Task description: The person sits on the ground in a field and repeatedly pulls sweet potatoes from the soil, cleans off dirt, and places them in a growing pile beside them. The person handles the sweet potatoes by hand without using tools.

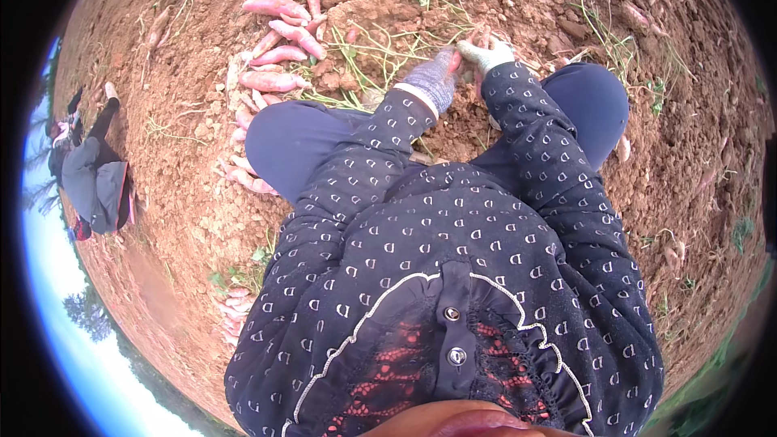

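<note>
My left hand, in a grey knit glove with a pale cuff, is closed around a reddish sweet potato, of which only a part shows. Beside it, my right hand wears a pale glove and grips a cluster of sweet potato roots, mostly covered by the fingers. Both hands are close together over the soil between my knees. Green vines lie just left of them. Further left is a pile of pink sweet potatoes, which continues down beside my left knee.
Loose brown soil surrounds me. Another heap of sweet potatoes lies at lower left. More roots and vines are scattered at right. At far left, another person is bent low over the ground.
</note>
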Available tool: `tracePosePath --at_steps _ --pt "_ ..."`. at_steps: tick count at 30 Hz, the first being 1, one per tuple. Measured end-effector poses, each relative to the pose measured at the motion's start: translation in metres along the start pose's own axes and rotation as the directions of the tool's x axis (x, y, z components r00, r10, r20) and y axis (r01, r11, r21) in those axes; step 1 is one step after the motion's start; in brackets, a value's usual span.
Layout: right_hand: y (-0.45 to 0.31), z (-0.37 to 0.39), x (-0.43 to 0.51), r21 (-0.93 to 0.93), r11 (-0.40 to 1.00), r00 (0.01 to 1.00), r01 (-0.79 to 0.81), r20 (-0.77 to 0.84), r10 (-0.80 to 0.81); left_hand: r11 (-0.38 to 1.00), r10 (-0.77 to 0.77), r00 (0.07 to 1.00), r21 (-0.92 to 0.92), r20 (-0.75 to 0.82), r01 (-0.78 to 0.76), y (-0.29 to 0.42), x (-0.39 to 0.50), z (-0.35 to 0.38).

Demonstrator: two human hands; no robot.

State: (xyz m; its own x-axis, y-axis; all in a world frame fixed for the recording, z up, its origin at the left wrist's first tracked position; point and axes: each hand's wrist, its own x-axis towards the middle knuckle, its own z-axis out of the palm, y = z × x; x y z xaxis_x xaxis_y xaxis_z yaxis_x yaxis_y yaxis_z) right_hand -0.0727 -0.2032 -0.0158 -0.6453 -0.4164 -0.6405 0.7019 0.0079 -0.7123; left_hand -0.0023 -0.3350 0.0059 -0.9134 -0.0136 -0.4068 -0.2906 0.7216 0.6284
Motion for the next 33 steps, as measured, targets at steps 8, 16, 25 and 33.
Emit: tracePosePath --at_steps 8,16,25,33 --pt "0.014 -0.009 0.003 0.268 0.963 0.992 -0.011 -0.115 0.043 0.759 -0.188 0.976 -0.613 0.115 0.218 -0.014 0.012 0.0" --pt "0.014 0.003 -0.006 -0.129 0.991 0.992 -0.031 -0.129 0.014 0.852 -0.053 0.994 -0.515 0.094 0.094 -0.013 0.012 0.02" --pt "0.023 0.033 -0.013 -0.765 0.631 0.978 0.128 -0.008 -0.208 0.998 0.045 0.973 0.055 -0.226 -0.033 -0.061 0.022 -0.01" --pt "0.036 0.073 0.019 -0.425 0.86 0.959 0.282 0.133 -0.249 0.749 0.147 0.988 -0.657 0.038 -0.086 -0.089 -0.008 -0.033"
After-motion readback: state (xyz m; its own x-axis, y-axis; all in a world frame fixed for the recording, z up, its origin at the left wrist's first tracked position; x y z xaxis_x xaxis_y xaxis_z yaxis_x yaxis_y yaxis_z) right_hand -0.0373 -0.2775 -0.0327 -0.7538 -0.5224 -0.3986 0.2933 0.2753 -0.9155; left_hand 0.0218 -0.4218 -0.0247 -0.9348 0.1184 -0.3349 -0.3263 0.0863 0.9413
